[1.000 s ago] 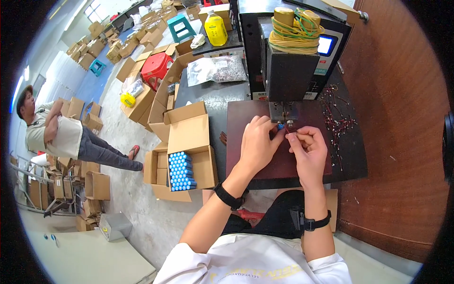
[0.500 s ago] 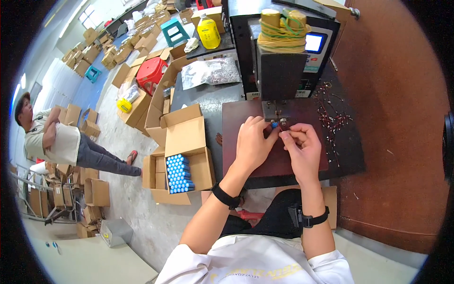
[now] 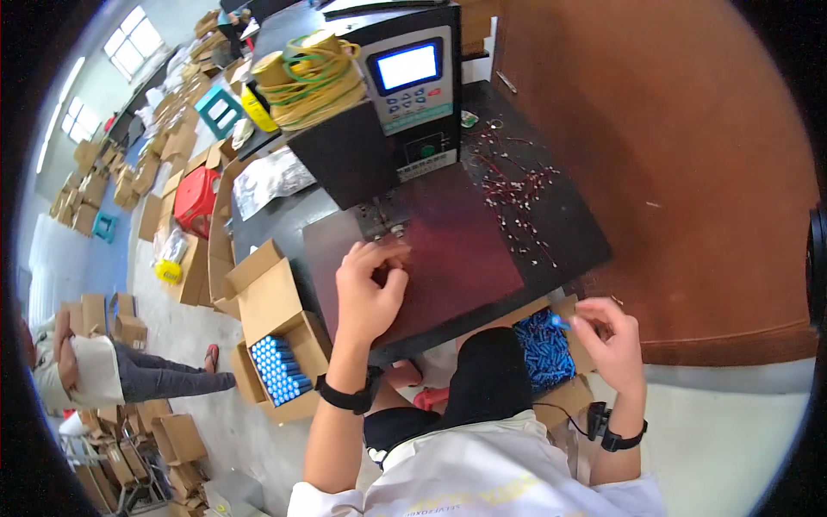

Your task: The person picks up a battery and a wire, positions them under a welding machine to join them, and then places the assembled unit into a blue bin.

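Observation:
My left hand (image 3: pixel 369 293) hovers over the dark red mat (image 3: pixel 465 258), just in front of the welding machine's (image 3: pixel 345 155) lower tips. Its fingers are loosely curled, a gap shows between thumb and fingers, and I see nothing in it. At the right, past the table's front edge, my right hand (image 3: pixel 613 340) pinches a small blue cylindrical battery cell (image 3: pixel 560 322) by thumb and fingertips. Directly beneath that cell is a carton (image 3: pixel 564 308) heaped with loose blue cells (image 3: pixel 544 351). Neat rows of blue cells (image 3: pixel 277 369) stand in an open cardboard box (image 3: pixel 312 345) at the left.
Thin red and black wire leads (image 3: pixel 521 194) lie scattered on the black table (image 3: pixel 577 246) right of the mat. A coil of yellow-green cord (image 3: pixel 314 82) tops the machine. A brown wooden surface (image 3: pixel 689 172) borders the right. At left stands another person (image 3: pixel 95 366), among cartons.
My right hand has left the machine's tips and moved right and down with a blue cell. My left hand remains near the tips. The view has turned right, bringing the carton of loose cells into sight.

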{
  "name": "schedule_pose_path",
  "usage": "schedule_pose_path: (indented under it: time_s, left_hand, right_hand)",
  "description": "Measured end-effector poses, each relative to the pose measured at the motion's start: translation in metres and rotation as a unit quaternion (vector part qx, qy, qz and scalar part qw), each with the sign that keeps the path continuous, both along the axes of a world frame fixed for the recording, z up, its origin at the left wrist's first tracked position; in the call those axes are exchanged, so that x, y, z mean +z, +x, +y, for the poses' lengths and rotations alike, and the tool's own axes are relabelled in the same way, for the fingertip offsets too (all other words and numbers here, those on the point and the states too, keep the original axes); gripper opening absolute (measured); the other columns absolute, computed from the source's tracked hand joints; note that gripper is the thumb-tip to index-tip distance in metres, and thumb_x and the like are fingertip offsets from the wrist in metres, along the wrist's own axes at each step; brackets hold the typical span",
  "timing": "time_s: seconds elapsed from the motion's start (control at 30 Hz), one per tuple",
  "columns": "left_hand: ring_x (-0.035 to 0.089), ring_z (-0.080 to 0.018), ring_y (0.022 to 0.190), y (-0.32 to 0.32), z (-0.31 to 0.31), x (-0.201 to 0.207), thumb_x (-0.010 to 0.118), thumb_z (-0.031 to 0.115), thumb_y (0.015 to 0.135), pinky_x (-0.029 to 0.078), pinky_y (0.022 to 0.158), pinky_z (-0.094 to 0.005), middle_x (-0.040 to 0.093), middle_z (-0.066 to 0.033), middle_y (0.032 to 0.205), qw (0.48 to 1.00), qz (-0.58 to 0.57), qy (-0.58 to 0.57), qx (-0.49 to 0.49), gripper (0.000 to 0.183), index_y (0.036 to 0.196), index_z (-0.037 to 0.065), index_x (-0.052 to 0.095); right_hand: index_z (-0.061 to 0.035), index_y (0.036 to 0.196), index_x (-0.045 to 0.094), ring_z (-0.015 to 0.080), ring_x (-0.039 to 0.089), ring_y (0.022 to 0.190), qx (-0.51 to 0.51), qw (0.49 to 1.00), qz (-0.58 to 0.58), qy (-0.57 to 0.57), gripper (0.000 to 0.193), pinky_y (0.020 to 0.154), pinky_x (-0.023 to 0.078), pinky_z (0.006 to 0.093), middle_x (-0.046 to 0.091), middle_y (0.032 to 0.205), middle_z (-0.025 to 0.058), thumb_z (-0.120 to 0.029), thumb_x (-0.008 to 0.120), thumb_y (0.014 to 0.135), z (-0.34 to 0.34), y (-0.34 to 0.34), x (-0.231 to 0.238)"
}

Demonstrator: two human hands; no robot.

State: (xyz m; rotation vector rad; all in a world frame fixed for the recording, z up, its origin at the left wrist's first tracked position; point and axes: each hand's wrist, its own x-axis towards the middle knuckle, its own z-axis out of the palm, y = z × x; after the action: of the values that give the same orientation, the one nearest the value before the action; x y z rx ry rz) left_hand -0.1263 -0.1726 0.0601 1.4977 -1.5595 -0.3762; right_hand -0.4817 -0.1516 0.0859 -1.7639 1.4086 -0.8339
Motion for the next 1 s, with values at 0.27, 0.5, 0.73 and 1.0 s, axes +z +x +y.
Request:
schedule_pose_path:
  time_s: [0.27, 0.5, 0.73, 1.0]
  left_hand:
    - [0.064, -0.0181, 0.078, -0.002, 0.004, 0.0, 0.057, -0.001, 0.075, 0.05, 0.076, -0.0282, 0.066, -0.0124, 0.084, 0.999, 0.028, 0.02, 0.014, 0.029, 0.099, -0.004, 0.073]
    - [0.062, -0.0205, 0.07, -0.008, 0.0, -0.001, 0.058, -0.001, 0.073, 0.05, 0.069, -0.0302, 0.064, -0.0094, 0.075, 0.999, 0.035, 0.008, 0.039, 0.025, 0.092, 0.0, 0.074]
    - [0.062, -0.0198, 0.069, -0.006, -0.002, -0.001, 0.059, -0.001, 0.073, 0.05, 0.069, -0.0304, 0.065, -0.0095, 0.077, 0.999, 0.011, 0.022, 0.044, 0.024, 0.091, 0.0, 0.074]
    - [0.063, -0.0172, 0.081, -0.008, -0.001, 0.0, 0.054, -0.003, 0.078, 0.049, 0.077, -0.0282, 0.066, -0.0095, 0.086, 0.998, 0.013, 0.045, 0.029, 0.028, 0.099, -0.004, 0.072]
  right_hand:
    - [-0.002, 0.1, 0.073, 0.0305, 0.071, 0.08, -0.039, 0.98, 0.165, 0.1, 0.023, 0.073, 0.054, 0.038, 0.074, 0.089, 0.0167, -0.023, 0.073, 0.088, -0.013, -0.05, -0.052]
    - [0.0, 0.092, 0.071, 0.0231, 0.065, 0.075, -0.046, 0.99, 0.104, -0.087, 0.013, 0.069, 0.051, 0.0341, 0.066, 0.086, 0.0118, -0.012, 0.071, 0.086, -0.103, -0.01, -0.1]
    - [-0.0017, 0.088, 0.072, 0.0357, 0.065, 0.097, -0.064, 0.977, 0.201, 0.012, 0.018, 0.086, 0.053, 0.0452, 0.066, 0.095, 0.0166, -0.018, 0.076, 0.084, -0.143, 0.023, -0.116]
    - [0.0011, 0.095, 0.07, 0.0374, 0.068, 0.093, -0.039, 0.985, 0.166, 0.03, 0.015, 0.084, 0.053, 0.045, 0.07, 0.096, 0.0186, -0.012, 0.071, 0.089, -0.141, 0.012, -0.114]
